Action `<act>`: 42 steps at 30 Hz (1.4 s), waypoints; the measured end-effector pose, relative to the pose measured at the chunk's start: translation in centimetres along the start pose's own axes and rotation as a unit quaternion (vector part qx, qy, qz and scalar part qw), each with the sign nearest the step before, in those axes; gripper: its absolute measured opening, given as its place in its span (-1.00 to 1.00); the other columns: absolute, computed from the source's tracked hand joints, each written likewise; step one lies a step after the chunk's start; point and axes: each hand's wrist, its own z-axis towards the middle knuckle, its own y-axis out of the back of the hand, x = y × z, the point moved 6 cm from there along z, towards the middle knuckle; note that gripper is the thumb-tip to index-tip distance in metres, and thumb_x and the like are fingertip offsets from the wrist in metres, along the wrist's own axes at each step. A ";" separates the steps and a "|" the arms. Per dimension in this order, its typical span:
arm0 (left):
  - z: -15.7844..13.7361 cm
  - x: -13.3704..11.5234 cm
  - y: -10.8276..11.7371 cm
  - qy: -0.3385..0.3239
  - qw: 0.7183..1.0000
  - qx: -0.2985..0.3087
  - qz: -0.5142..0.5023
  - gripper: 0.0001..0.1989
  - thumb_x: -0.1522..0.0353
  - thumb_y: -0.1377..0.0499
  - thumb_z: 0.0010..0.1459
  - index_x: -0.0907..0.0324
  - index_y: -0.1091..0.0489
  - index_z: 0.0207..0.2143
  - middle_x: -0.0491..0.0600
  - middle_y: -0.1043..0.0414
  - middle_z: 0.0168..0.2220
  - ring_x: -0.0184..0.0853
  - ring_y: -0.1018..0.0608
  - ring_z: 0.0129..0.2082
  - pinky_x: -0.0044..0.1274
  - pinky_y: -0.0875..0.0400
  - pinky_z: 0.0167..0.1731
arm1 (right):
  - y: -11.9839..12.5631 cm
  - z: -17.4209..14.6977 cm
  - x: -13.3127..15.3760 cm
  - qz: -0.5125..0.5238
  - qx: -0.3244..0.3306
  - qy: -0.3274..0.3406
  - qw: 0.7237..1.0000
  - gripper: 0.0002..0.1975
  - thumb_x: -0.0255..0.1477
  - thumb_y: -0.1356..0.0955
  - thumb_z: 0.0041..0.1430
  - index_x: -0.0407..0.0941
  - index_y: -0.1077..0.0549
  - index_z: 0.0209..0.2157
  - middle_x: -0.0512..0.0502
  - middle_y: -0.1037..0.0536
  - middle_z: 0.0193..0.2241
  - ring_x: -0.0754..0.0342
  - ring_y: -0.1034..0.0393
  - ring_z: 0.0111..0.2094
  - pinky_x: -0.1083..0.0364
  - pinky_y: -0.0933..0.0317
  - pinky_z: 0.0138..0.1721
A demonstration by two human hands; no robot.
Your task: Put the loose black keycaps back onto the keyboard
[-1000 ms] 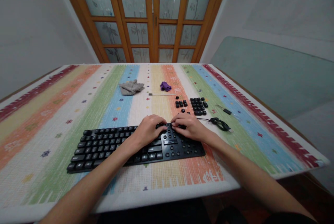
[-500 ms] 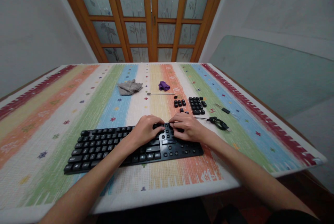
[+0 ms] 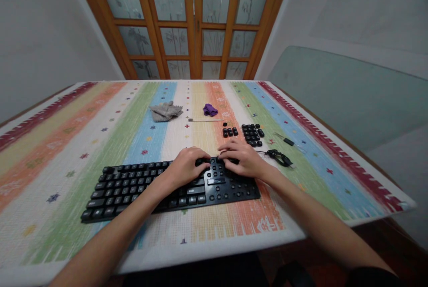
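Note:
A black keyboard [image 3: 133, 189] lies slightly tilted across the near part of the table. Most of its left side carries keycaps, while bare switches show on the right section. My left hand [image 3: 187, 165] rests on it right of centre, thumb and fingers curled over the upper keys and gripping there. Whether a single keycap is pinched is hidden. Over the upper edge of the bare section, my right hand [image 3: 243, 158] has its fingers stretched out and the thumb apart, with nothing visible between them. Loose black keycaps [image 3: 253, 133] lie in groups just beyond this hand.
A grey cloth [image 3: 165, 112], a purple cloth [image 3: 210, 109] and a thin brush [image 3: 205, 120] lie farther back. Right of the keycaps are a small dark tool [image 3: 288, 141] and a coiled cable [image 3: 280, 157]. A striped tablecloth [image 3: 110, 144] covers the table.
My right hand has lifted slightly and its fingers have straightened, with the thumb now farther from them. The left hand has stayed in place on the keyboard.

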 end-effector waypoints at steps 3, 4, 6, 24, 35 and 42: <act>0.0 -0.1 0.2 0.012 1.000 -0.002 -0.003 -0.87 0.42 -0.23 0.16 0.18 -0.55 -0.23 0.01 -0.62 -0.24 -0.27 -0.60 -0.24 -0.44 -0.45 -0.16 | 1.5 0.0 -1.7 -0.018 -0.065 -0.048 0.997 -0.81 -0.52 -0.29 0.23 -0.10 -0.57 -0.28 -0.16 -0.62 -0.20 -0.04 -0.44 -0.15 -0.11 -0.33 -0.06; 0.0 -0.1 0.2 0.012 1.000 -0.005 -0.004 -0.87 0.42 -0.23 0.16 0.18 -0.56 -0.24 0.01 -0.62 -0.25 -0.27 -0.60 -0.24 -0.44 -0.45 -0.16 | 2.0 0.0 -2.3 -0.024 -0.082 -0.064 0.994 -0.81 -0.51 -0.29 0.23 -0.10 -0.57 -0.28 -0.15 -0.62 -0.21 -0.04 -0.45 -0.16 -0.11 -0.33 -0.06; 0.0 -0.2 0.1 0.010 1.000 -0.010 -0.005 -0.88 0.42 -0.23 0.15 0.18 -0.56 -0.26 0.00 -0.62 -0.27 -0.28 -0.60 -0.26 -0.43 -0.46 -0.16 | 2.6 0.1 -3.5 -0.033 -0.100 -0.096 0.990 -0.81 -0.51 -0.30 0.21 -0.09 -0.58 -0.31 -0.14 -0.63 -0.24 -0.04 -0.46 -0.17 -0.10 -0.32 -0.07; -0.3 0.0 0.1 0.018 0.999 -0.019 -0.019 -0.96 0.46 -0.27 0.11 0.17 -0.52 -0.36 -0.02 -0.60 -0.32 -0.27 -0.58 -0.28 -0.42 -0.45 -0.20 | -0.1 4.8 -13.3 -0.114 0.064 -0.315 0.940 -0.78 -0.48 -0.34 0.17 -0.17 -0.63 -0.23 -0.17 -0.67 -0.25 -0.03 -0.52 -0.22 0.10 -0.28 -0.19; -0.4 0.1 0.2 0.027 0.999 -0.029 -0.004 -0.94 0.42 -0.25 0.16 0.16 -0.51 -0.28 -0.01 -0.59 -0.27 -0.25 -0.57 -0.23 -0.39 -0.44 -0.16 | -1.3 5.4 -15.0 -0.125 0.088 -0.342 0.927 -0.89 -0.54 -0.40 0.10 -0.19 -0.62 -0.36 -0.21 -0.66 -0.32 -0.04 -0.53 -0.24 0.11 -0.30 -0.20; -0.4 0.1 0.0 0.022 0.999 -0.029 -0.002 -0.94 0.40 -0.24 0.17 0.14 -0.50 -0.28 -0.02 -0.58 -0.27 -0.26 -0.57 -0.24 -0.40 -0.43 -0.16 | 0.7 5.7 -11.5 -0.069 0.026 -0.291 0.954 -0.86 -0.45 -0.39 0.15 -0.16 -0.56 -0.25 -0.13 -0.64 -0.32 0.06 -0.49 -0.32 0.10 -0.33 -0.24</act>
